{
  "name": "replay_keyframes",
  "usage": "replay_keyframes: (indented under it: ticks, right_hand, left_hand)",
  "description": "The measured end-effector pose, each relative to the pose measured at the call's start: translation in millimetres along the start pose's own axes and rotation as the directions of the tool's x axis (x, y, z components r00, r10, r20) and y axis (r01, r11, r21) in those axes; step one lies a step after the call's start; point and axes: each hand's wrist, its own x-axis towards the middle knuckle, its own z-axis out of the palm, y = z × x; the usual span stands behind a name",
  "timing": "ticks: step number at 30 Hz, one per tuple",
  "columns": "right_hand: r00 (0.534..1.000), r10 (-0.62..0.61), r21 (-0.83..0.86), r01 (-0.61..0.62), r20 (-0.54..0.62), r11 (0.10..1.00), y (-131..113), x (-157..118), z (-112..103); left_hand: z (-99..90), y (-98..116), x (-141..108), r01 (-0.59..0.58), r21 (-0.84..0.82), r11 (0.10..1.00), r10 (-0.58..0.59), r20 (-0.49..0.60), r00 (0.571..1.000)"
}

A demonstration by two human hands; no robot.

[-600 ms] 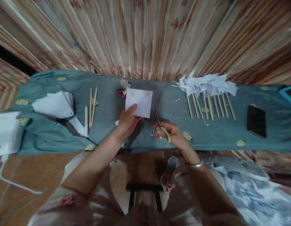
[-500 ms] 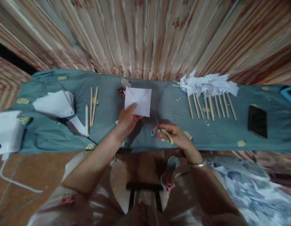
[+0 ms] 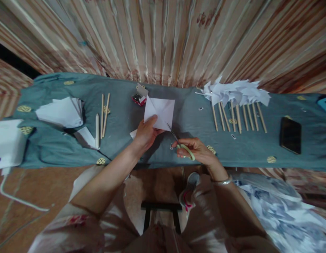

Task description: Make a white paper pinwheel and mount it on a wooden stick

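A white paper square (image 3: pixel 160 111) sits mid-frame, pinched in the left hand (image 3: pixel 148 134); scissors (image 3: pixel 176 138), gripped by their handles in the right hand (image 3: pixel 196 149), overlap its lower right corner. A small open box (image 3: pixel 139 99) stands just beside its upper left. Paper pinwheels (image 3: pixel 235 93) lie right, stacked paper (image 3: pixel 61 112) and sticks (image 3: pixel 105 116) left, on a green cloth (image 3: pixel 121 105).

A silver bangle (image 3: pixel 224 181) sits behind the right hand (image 3: pixel 190 149). Pale clothing (image 3: pixel 115 228) with pinkish-red markings and a grey-and-pink shoe (image 3: pixel 191 183) show farther back.
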Motion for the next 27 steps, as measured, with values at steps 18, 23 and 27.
replay_keyframes:
  ticks: [18,23,27]
  right_hand:
    - [1.0,-0.005,-0.026,0.005,0.003,1.0,1.1,0.7,-0.1]
    - [1.0,-0.016,-0.043,0.016,0.006,0.999,3.4,1.7,-0.5]
    - [1.0,-0.02,-0.052,0.02,-0.003,0.998,3.0,1.6,0.2]
  left_hand:
    - [5.3,-2.0,-5.2,-0.005,-0.024,1.0,0.005,-0.013,1.0]
    - [5.6,-2.7,-6.1,0.001,-0.011,1.0,-0.002,-0.025,1.0]
    - [7.7,-0.8,-7.7,-0.001,-0.004,1.0,0.001,-0.037,0.999]
